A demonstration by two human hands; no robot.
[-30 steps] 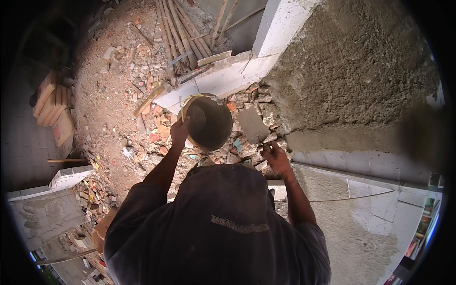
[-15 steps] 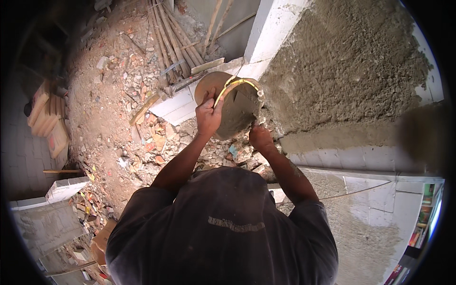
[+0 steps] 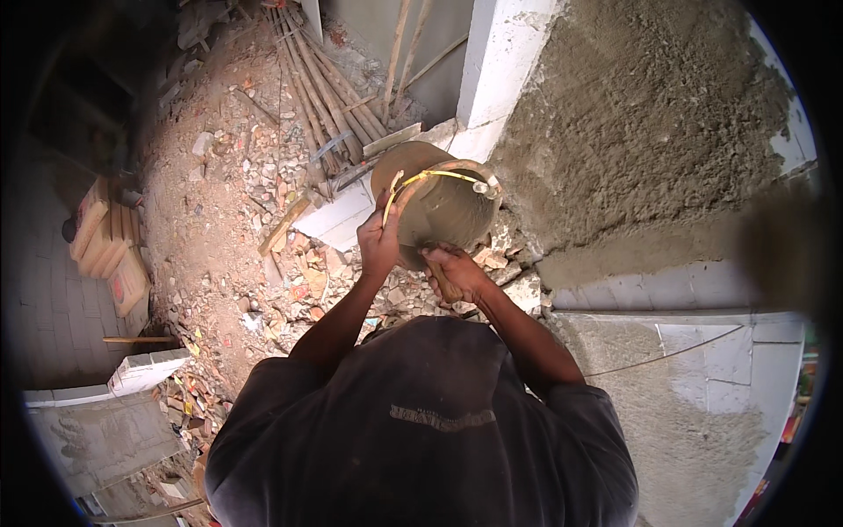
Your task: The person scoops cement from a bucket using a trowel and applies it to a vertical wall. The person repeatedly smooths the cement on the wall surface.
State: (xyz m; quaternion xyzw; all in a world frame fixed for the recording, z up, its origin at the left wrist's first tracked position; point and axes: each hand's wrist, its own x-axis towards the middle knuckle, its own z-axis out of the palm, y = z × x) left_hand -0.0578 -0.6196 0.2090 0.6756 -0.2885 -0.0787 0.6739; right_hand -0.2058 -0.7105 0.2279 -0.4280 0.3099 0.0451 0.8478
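My left hand (image 3: 378,249) is closed on the near left rim of a mortar-smeared bucket (image 3: 392,167), beside its yellow handle (image 3: 430,174). The bucket is tilted, so its mouth and grey inner wall show. At the near edge of the mouth, my right hand (image 3: 458,270) is wrapped round the wooden handle of a trowel (image 3: 447,291). The trowel's blade cannot be made out against the dark grey inside. How much mortar lies in the bucket is hard to tell.
Broken brick rubble (image 3: 255,202) covers the ground below and to the left. Bamboo poles (image 3: 320,88) lie at the far side near a white pillar (image 3: 505,66). A rough mortar-covered wall (image 3: 650,114) rises on the right. Stacked bags (image 3: 110,241) stand at far left.
My right hand has moved left and nearer along the bucket mouth, turning so the trowel's wooden handle shows. The bucket has shifted slightly right and nearer, still held by my left hand.
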